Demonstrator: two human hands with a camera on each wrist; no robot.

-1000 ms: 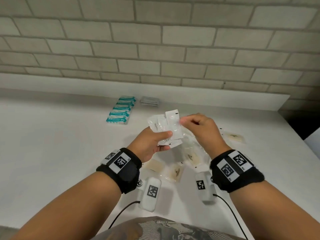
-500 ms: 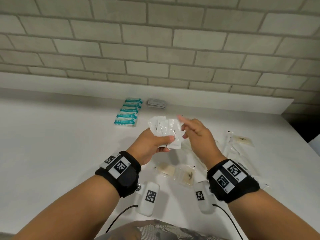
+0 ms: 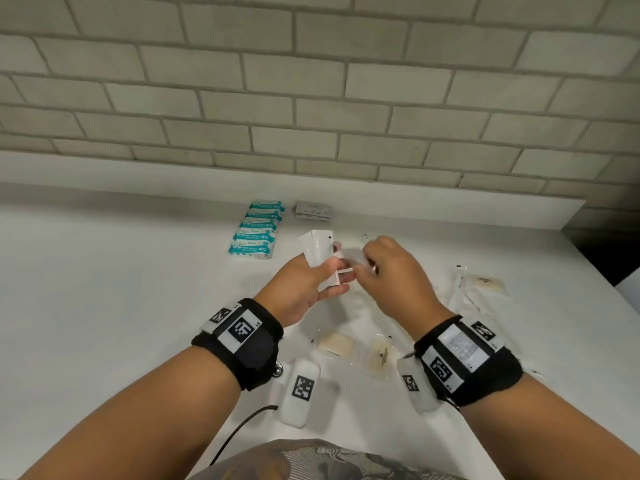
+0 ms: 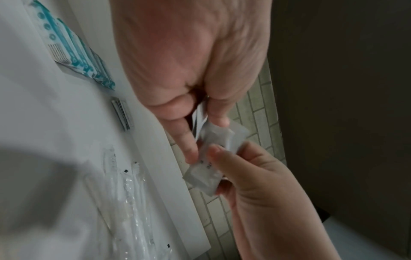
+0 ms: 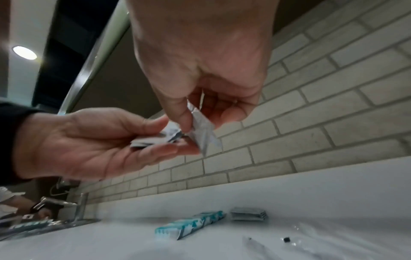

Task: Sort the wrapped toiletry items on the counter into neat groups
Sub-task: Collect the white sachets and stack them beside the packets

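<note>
My left hand [image 3: 334,273] grips a small stack of white wrapped packets [image 3: 318,251] above the counter [image 3: 104,289], thumb on top and fingers underneath. My right hand [image 3: 367,265] pinches one more translucent white packet [image 3: 349,259] between thumb and forefinger, right beside the stack. In the right wrist view that single packet [image 5: 204,132] hangs against the left fingertips, next to the stack [image 5: 153,140]. In the left wrist view the right hand [image 4: 213,158] holds the packet [image 4: 204,174] just below the left hand [image 4: 200,137].
A row of teal-and-white packets [image 3: 258,226] and a pile of grey sachets [image 3: 312,210] lie near the backsplash. Wrapped soaps [image 3: 337,344] [image 3: 485,282] and long clear wrappers [image 3: 474,306] lie under and right of my hands. A faucet [image 5: 80,205] stands far left.
The fanned packets in my left hand have closed into a tighter stack. My right hand has dropped from the stack's top to its right side, pinching a single packet.
</note>
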